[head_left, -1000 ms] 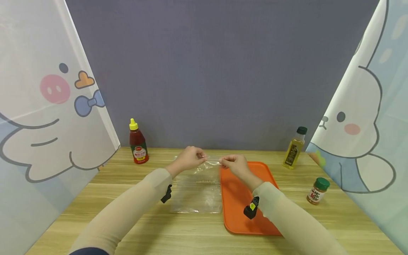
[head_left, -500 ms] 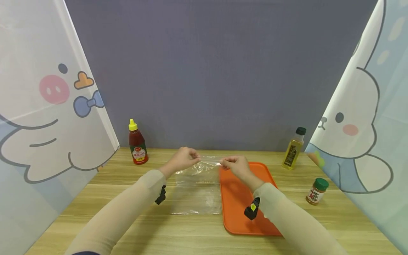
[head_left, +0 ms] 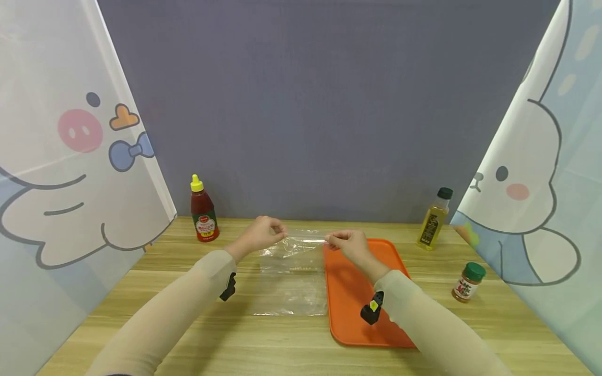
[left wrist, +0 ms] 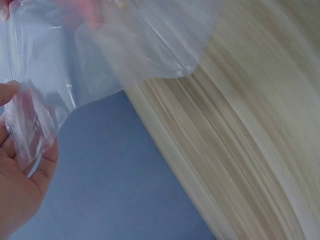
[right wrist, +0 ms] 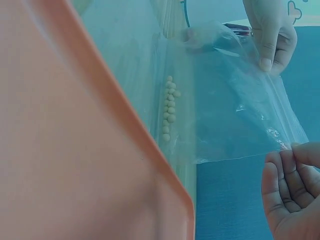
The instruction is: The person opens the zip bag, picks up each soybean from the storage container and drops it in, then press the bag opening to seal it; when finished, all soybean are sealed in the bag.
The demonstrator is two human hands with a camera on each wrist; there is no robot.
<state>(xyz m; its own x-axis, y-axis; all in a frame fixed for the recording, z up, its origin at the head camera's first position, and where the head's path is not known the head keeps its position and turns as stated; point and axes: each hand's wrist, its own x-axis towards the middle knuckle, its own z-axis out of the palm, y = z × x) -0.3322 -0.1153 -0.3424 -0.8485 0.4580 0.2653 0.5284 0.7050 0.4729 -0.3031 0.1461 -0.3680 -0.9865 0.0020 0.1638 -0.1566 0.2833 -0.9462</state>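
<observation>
A clear zip bag (head_left: 291, 295) lies on the table, its top edge lifted toward the back. Along that zip edge my left hand (head_left: 263, 233) pinches the plastic near the left corner, thumb against fingers. At the right corner my right hand (head_left: 349, 244) pinches the same edge between thumb and fingers. Several small round beige balls (right wrist: 170, 102) show in a row inside the bag in the right wrist view. Seen from the left wrist, the bag (left wrist: 95, 60) hangs from the left hand (left wrist: 25, 185) and is slightly wrinkled.
Right of the bag lies an orange tray (head_left: 352, 324), under the right forearm. A red sauce bottle (head_left: 204, 214) stands back left, an oil bottle (head_left: 432, 224) back right. A green-capped spice jar (head_left: 469, 282) is farther right. A grey panel (head_left: 329, 115) closes the back.
My left hand has slid left along the zip edge, from near the right hand to close to the left corner. The right hand has stayed at its corner.
</observation>
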